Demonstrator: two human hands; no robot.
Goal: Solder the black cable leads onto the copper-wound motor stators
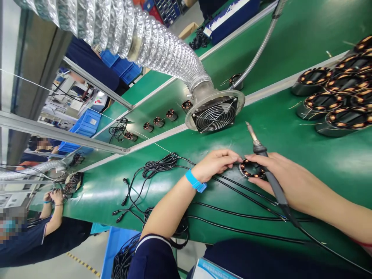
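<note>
A small ring-shaped stator with copper windings (250, 169) lies on the green bench top (221, 143). My left hand (216, 162), with a blue wrist strap, pinches a black wire at the stator's left edge. My right hand (283, 179) is closed round a black-handled soldering iron (263, 157); its metal tip points up and away, above the stator. The fingers of that hand also rest against the stator's right side. Black cables (232, 193) run from the stator towards me.
A fume fan (215, 113) on a silver flexible duct (145, 38) stands just behind the stator. Several larger wound stators (334, 97) crowd the right. Small stators (158, 122) line the far strip. Coiled black leads (157, 166) lie left. Another person's hands (54, 197) work at far left.
</note>
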